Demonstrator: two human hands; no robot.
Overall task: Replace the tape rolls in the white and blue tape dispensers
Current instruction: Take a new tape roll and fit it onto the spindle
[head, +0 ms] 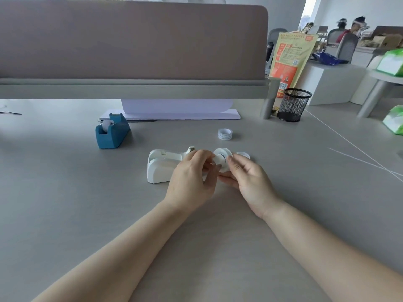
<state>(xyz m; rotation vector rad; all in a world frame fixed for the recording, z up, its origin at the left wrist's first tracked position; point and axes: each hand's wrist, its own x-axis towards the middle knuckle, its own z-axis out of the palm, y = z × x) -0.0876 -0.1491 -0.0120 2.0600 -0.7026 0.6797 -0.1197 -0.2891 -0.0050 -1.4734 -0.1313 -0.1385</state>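
The white tape dispenser (161, 166) lies on the grey desk, its roll bay facing up with no roll in it. Just right of it, both my hands hold a tape roll (223, 159) above the desk. My left hand (192, 179) pinches a small white hub at the roll's centre. My right hand (246, 177) grips the roll's outer rim. Behind them lies another white roll or ring (243, 155), half hidden. A spare tape roll (225, 134) with blue print stands farther back. The blue dispenser (112, 131) sits at the left with a roll inside.
A black mesh pen cup (293, 104) stands at the back right beside a yellow-orange pouch (290, 59). A desk divider (130, 40) closes the back, with a white flat stand (174, 110) under it. Thin white strings (357, 153) cross the desk's right side.
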